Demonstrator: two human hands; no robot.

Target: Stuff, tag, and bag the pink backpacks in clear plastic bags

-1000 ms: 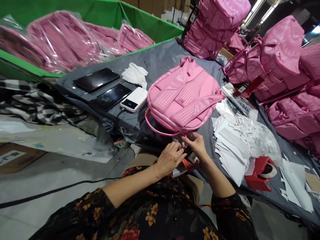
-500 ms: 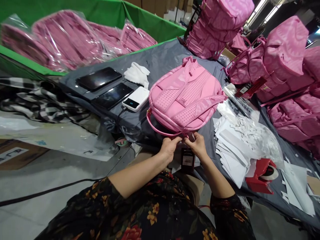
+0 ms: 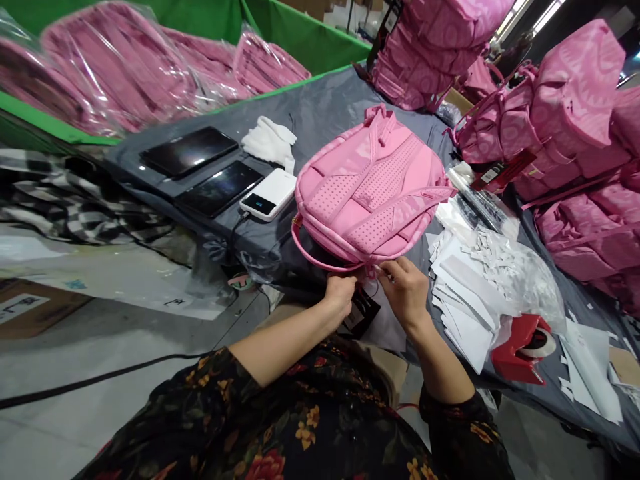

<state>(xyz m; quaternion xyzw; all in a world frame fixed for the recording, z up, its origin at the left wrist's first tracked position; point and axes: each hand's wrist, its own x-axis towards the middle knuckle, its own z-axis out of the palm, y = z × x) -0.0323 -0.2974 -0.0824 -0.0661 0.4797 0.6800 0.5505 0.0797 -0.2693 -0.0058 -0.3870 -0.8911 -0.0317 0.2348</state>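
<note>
A pink backpack lies on the table with its perforated back panel and shoulder straps up, its lower edge towards me. Just below that edge, my left hand is closed at the top of a black hang tag, which tilts beside its fingers. A thin dark cord loops between my hands. My right hand pinches at the bag's edge, near a small pink tab; what sits between its fingertips is too small to make out.
On the left lie two dark phones, a white power bank and a white glove. To the right are white papers, a red tape dispenser and stacked pink backpacks. Bagged backpacks fill a green bin.
My right hand has shifted slightly right and turned, away from my left hand. The hang tag, which hung straight between my hands, now tilts against my left hand. The backpack stays in place.
</note>
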